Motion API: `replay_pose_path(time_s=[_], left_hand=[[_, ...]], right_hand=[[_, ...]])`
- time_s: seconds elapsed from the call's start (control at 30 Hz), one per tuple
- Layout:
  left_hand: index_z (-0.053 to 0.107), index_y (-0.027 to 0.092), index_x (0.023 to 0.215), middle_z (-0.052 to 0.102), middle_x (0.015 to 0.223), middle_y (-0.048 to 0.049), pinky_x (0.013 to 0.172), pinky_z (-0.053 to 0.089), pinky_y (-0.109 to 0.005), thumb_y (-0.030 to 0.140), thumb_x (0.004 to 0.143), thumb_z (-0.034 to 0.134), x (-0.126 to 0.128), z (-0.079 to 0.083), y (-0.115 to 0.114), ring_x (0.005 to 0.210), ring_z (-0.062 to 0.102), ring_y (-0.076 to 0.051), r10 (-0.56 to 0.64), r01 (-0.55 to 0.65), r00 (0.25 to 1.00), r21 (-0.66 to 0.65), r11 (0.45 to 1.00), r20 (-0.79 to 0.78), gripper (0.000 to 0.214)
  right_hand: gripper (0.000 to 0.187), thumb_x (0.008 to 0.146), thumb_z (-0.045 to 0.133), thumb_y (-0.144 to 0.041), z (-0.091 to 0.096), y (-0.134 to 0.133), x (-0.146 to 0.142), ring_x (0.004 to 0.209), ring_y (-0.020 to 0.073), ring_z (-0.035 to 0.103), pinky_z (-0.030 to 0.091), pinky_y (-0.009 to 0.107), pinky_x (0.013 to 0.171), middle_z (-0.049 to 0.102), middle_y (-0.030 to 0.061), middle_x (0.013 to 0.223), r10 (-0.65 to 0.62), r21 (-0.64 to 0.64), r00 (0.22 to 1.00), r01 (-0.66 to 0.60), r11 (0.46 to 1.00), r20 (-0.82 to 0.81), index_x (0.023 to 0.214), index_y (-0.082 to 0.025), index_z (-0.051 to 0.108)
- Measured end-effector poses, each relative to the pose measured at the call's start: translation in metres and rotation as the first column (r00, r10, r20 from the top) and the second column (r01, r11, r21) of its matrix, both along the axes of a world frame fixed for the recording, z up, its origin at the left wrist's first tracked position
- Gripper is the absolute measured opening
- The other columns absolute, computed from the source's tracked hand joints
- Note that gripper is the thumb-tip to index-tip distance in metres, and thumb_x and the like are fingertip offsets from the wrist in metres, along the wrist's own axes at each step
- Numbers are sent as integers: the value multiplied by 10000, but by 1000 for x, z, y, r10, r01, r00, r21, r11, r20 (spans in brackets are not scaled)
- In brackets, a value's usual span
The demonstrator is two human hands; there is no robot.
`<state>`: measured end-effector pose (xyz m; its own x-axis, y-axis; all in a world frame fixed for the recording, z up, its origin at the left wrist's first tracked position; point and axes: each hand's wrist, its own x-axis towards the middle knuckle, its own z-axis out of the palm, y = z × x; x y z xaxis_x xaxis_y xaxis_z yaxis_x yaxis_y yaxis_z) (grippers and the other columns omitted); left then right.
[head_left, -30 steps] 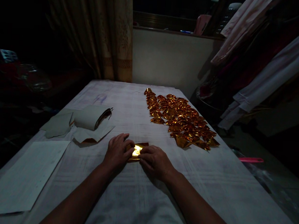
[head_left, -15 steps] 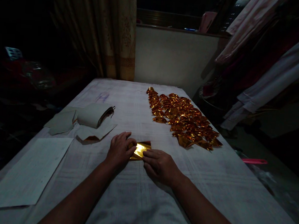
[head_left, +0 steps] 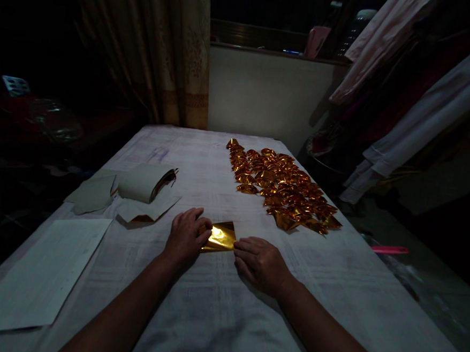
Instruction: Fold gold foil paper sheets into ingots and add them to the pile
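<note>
On the table (head_left: 209, 313), the foil sheet (head_left: 221, 236) lies near the middle, between the left hand (head_left: 185, 238) and right hand (head_left: 261, 262). Folded pieces (head_left: 284, 187) spread behind it toward the right edge. Paper stack (head_left: 145, 183) and sheet (head_left: 38, 275) lie along the left edge.

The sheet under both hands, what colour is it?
Shiny gold sheet, seen in the head view.

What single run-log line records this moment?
left hand: pressing shiny gold foil sheet | right hand: fingertips at its right edge | folded gold foil pieces: far right
</note>
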<state>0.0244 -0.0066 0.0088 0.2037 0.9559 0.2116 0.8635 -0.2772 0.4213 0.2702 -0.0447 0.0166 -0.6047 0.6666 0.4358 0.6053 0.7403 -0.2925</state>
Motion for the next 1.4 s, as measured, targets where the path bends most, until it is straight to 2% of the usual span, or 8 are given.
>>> replay_pose_path(time_s=[0.13,0.27,0.37,0.53,0.7,0.87,1.1,1.4], left_hand=[[727,288,950,610,1369,-69,1127,306,-549,269,871,625,1,0,0,1342,487,-311,4,-4,1000,4,1000,-9,130],[723,290,960,611,1365,-66,1131,305,-550,266,870,623,1,0,0,1329,499,-305,-2,2,1000,10,1000,-16,136],[719,290,959,610,1363,-63,1131,304,-552,269,869,621,0,-1,1,1328,498,-300,-2,2,1000,8,1000,-15,135],[716,286,968,606,1370,-68,1139,302,-557,273,874,595,0,0,1,1335,490,-309,-11,11,1000,7,1000,-12,153],[662,243,978,557,1433,-121,1161,239,-623,297,834,619,11,7,-5,1378,453,-341,21,-24,999,-64,998,-48,160],[589,197,1039,461,1518,-214,1172,133,-685,470,791,697,25,9,-13,1461,332,-401,54,-64,995,-124,990,-83,385],[577,219,1060,428,1554,-178,1193,115,-663,492,735,760,22,4,-12,1487,290,-392,54,-68,994,-142,988,-98,462],[596,239,1230,346,1613,-159,1189,142,-659,449,784,720,2,12,-5,1515,242,-372,-95,50,984,-279,959,-152,508]], right_hand=[[242,963,518,-233,5,12,-7,926,219,729,549,391,906,785,75,1007,-138,4,988,139,990,-75,932,-222,758],[294,929,571,-212,7,30,-33,1176,260,641,485,435,1020,714,120,1238,-290,-42,956,288,957,-38,1197,-207,693],[307,926,590,-199,0,37,-46,1321,296,530,407,494,1099,642,109,1364,-290,-90,952,299,950,99,1218,-229,682],[368,985,515,-220,-13,33,-46,1396,301,446,359,537,1116,536,99,1488,-318,-114,920,350,930,227,1337,-269,608],[420,1000,481,-225,-15,32,-45,1421,309,414,331,552,1134,497,102,1525,-317,-114,910,357,927,266,1414,-250,550],[425,1002,490,-231,-13,32,-46,1433,310,403,317,558,1151,479,105,1538,-318,-139,905,367,920,283,1422,-246,545],[418,1019,466,-256,-12,31,-45,1434,312,401,306,553,1161,480,99,1538,-321,-134,907,366,921,274,1431,-235,538],[429,1033,432,-271,-8,31,-44,1451,289,375,291,532,1176,446,74,1566,-311,-178,900,374,910,305,1451,-238,519]])
